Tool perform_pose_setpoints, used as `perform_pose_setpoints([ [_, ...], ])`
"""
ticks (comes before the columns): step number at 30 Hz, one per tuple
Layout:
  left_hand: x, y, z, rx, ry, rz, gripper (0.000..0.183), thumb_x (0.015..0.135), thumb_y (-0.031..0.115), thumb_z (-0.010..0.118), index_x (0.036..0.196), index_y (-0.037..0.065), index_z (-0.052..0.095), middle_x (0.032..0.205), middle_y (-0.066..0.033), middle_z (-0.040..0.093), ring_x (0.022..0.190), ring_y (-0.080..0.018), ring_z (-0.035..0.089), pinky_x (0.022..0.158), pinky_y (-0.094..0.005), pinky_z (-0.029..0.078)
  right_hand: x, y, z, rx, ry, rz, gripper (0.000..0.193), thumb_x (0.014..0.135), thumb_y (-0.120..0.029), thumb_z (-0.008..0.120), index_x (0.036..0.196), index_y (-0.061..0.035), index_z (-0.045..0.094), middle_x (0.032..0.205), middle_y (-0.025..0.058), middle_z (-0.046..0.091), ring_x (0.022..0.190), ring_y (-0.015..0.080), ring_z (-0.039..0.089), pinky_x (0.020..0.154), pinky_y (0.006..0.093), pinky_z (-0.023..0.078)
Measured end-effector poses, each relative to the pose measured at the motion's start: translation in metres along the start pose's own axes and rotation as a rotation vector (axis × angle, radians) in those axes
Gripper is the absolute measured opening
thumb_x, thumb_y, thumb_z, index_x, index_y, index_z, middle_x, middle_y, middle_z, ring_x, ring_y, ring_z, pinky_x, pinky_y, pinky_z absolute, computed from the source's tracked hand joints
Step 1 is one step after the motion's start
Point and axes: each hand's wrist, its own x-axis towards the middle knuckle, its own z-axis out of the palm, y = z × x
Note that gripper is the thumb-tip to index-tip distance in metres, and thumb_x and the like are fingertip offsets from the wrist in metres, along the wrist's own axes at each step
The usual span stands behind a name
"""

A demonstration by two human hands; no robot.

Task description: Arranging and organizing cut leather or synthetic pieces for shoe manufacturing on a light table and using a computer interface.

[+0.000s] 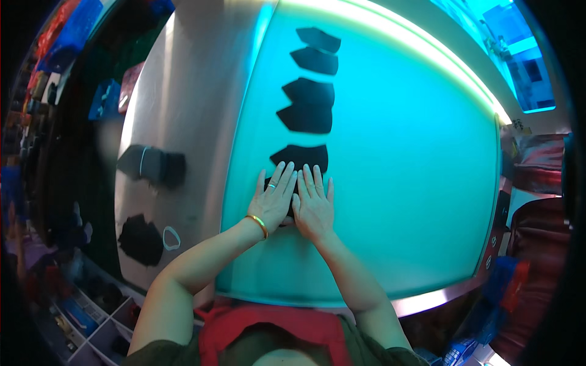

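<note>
My left hand [273, 198], with a ring and a gold-coloured bangle [259, 226] at its wrist, lies flat with fingers stretched out. Close beside it my right hand [314, 210] is also flat, fingers extended. Both palms rest on dark flat material on the lit turquoise surface [397, 171], mostly hidden under them. My fingertips reach the lower edge of a black flat piece [302, 157] with a pointed left end. Farther up, similar black pieces [308, 118] lie in a column, some overlapping or touching, their points to the left.
Left of the lit surface, a metal ledge [189, 110] holds a banded bundle of dark pieces [146, 163], a loose dark pile [140, 239] and a pale loop [171, 238]. A bright light strip [427, 46] borders the far side. A compartmented tray [101, 326] stands at lower left.
</note>
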Motion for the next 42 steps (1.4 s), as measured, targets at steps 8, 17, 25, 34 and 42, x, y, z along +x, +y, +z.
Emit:
perform_pose_setpoints([
  [8,-0.105,0.031,0.032,-0.054,0.174,0.026,0.093,0.067,0.050,0.075,0.142,0.009,0.040,0.145,-0.0069,0.038,0.138,-0.0229,0.031,0.110,-0.0465,0.024,-0.093,-0.026,-0.021,0.259,-0.059,-0.091,0.062,0.081,-0.024,0.070,0.134,-0.0026,0.048,0.137,0.0128,0.049,0.128,0.0297,0.044,0.101,0.0484,0.037],
  [17,-0.118,0.039,0.011,-0.320,0.428,0.116,0.095,0.063,0.063,0.074,0.138,0.012,0.045,0.135,-0.0108,0.047,0.131,-0.0313,0.042,0.112,-0.0503,0.019,-0.058,0.028,-0.061,0.645,-0.628,-0.142,0.056,0.069,-0.031,0.081,0.115,-0.0091,0.057,0.091,0.0119,0.068,0.089,0.0291,0.067,0.080,0.0423,0.049],
  [25,-0.046,0.007,0.011,0.038,0.184,0.122,0.059,0.076,0.046,0.069,0.130,0.025,0.057,0.139,-0.0024,0.048,0.132,-0.0295,0.039,0.109,-0.0503,0.026,0.258,0.278,-0.101,0.670,-0.200,0.171,0.051,0.075,-0.029,0.078,0.117,-0.0041,0.065,0.101,0.0095,0.069,0.087,0.0183,0.065,0.080,0.0334,0.052],
  [34,-0.027,-0.015,-0.001,0.022,0.207,0.078,0.053,0.073,0.045,0.074,0.121,0.026,0.065,0.134,-0.0002,0.053,0.126,-0.0262,0.043,0.099,-0.0464,0.031,0.378,0.265,-0.113,-0.165,-0.237,0.282,0.063,0.086,-0.040,0.061,0.143,-0.0210,0.044,0.141,0.0035,0.053,0.132,0.0258,0.046,0.108,0.0576,0.031],
  [42,-0.020,-0.017,0.000,-0.002,0.275,0.073,0.049,0.073,0.043,0.075,0.118,0.026,0.067,0.132,0.0013,0.057,0.122,-0.0227,0.048,0.096,-0.0414,0.032,0.318,0.228,-0.034,-0.122,0.111,0.217,0.064,0.098,-0.054,0.035,0.150,-0.0161,0.033,0.158,0.0018,0.027,0.146,0.0253,0.021,0.115,0.0549,0.019],
])
